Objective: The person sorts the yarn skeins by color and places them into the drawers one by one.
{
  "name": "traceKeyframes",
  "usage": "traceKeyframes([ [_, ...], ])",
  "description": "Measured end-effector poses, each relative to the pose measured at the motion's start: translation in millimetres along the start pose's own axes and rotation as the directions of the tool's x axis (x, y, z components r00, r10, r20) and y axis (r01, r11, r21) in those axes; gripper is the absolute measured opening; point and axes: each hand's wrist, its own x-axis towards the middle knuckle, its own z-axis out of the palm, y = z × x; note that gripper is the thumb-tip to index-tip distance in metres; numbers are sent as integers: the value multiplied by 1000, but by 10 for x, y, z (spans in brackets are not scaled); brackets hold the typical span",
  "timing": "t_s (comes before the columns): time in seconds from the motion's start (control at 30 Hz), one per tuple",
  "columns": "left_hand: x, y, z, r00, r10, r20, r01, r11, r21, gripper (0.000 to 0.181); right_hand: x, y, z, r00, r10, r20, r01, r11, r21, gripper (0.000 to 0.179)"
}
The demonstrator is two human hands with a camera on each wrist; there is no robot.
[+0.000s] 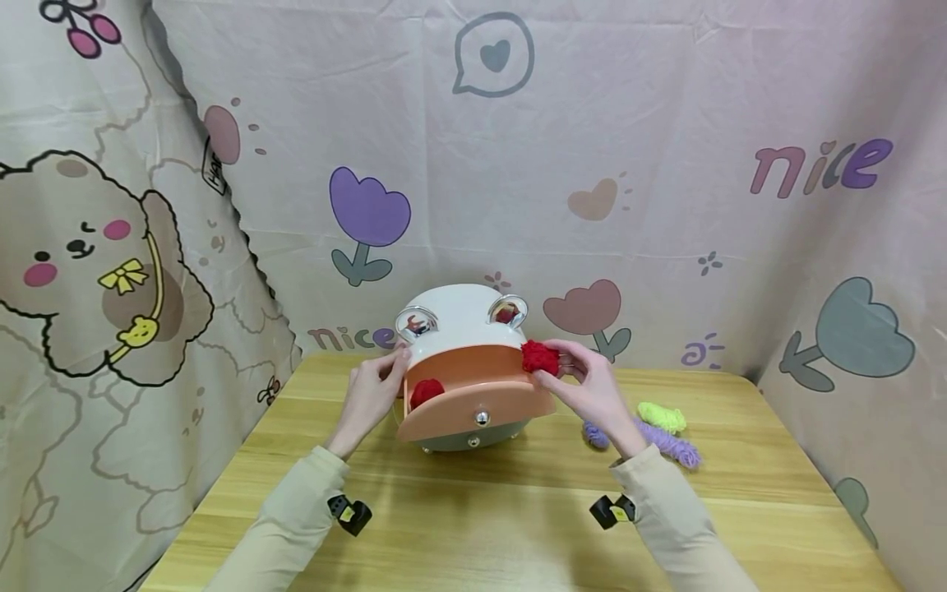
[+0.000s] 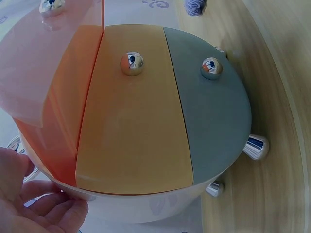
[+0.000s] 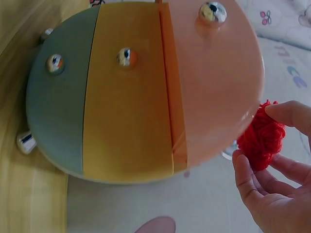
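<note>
A small round drawer cabinet [image 1: 462, 300] with a white top and two shiny ear-like rings stands on the table. Its peach top drawer [image 1: 473, 403] is pulled out, and a red yarn ball [image 1: 427, 392] lies inside at the left. My right hand [image 1: 588, 386] pinches another red yarn bundle [image 3: 262, 138] between thumb and fingers at the drawer's right edge. Against the cabinet's left side rests my left hand [image 1: 373, 395], its fingers loosely bent and touching the shell. The yellow middle drawer [image 2: 136, 126] and the green bottom drawer [image 2: 214, 116] are closed.
Purple yarn [image 1: 669, 444] and a yellow-green yarn bundle [image 1: 662, 417] lie on the wooden table [image 1: 473, 526] to the right, beyond my right wrist. A printed curtain [image 1: 473, 164] hangs behind the table and along both sides.
</note>
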Motion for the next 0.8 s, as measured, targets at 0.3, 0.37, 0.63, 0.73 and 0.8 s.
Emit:
traceKeyframes([
  [0.3,-2,-2,0,1000,-10,1,10,1000,0,46,77,-119,143,999,-15,45,17,998,-54,44],
  [0.37,-1,-2,0,1000,-7,-5,7,1000,0,45,89,-149,171,998,-20,56,23,998,-56,45],
  [0.63,-8,-1,3,1000,-12,-5,12,1000,1,45,124,-216,255,997,-27,77,33,997,-76,45],
  [0.73,-9,-1,-1,1000,-8,-8,8,1000,-1,45,129,-225,268,996,-36,79,41,997,-64,44],
  [0.8,-7,1,-2,1000,-4,-11,4,1000,-2,45,126,-222,270,996,-47,80,52,997,-55,44],
])
